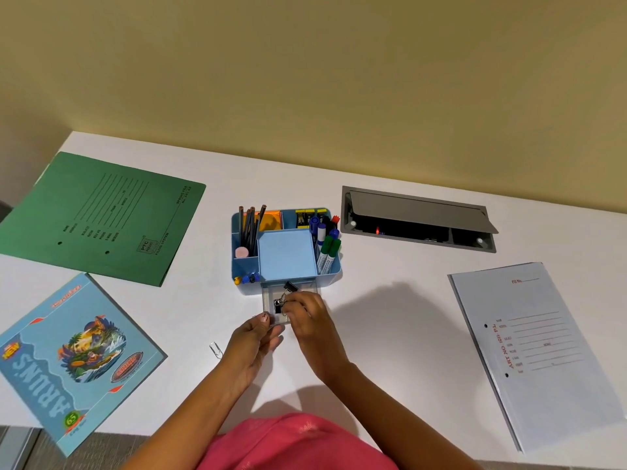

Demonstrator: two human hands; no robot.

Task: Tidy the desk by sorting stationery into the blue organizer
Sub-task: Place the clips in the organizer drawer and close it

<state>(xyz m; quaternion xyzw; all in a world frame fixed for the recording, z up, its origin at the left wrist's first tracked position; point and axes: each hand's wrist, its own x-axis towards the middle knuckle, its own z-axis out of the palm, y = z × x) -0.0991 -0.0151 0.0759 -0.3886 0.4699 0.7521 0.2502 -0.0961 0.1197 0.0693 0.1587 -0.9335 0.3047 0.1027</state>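
The right hand (305,320) is curled over the pulled-out drawer (269,300) and pinches a binder clip (279,307) by its silver wire handles, the clip's black body hanging inside the drawer's outline; whether it touches the drawer floor cannot be told. The left hand (251,340) grips the drawer's front edge, thumb on top and fingers curled beneath. A second binder clip (290,286), also black, lies at the back of the drawer, just beyond the right hand's fingertips and right against the blue organizer (251,289), from whose front the drawer slides. Just left of the left hand, a paper clip (216,349) lies loose on the white desk (390,300). Inside the organizer a light blue note pad (286,254) fills the middle; pencils (249,225) stand upright in the left compartment with a pink eraser (242,252) at their base, push pins (247,279) sit in the front left corner, orange sticky notes (271,218) lie at the back, and markers (327,249) with green and blue caps lean in the right compartment. Farther out, a green file folder (101,215) lies at the back left, a blue notebook (71,357) overhangs the near left edge, a white file folder (536,347) lies at the right, and a grey cable hatch (417,218) stands open behind the organizer's right side.
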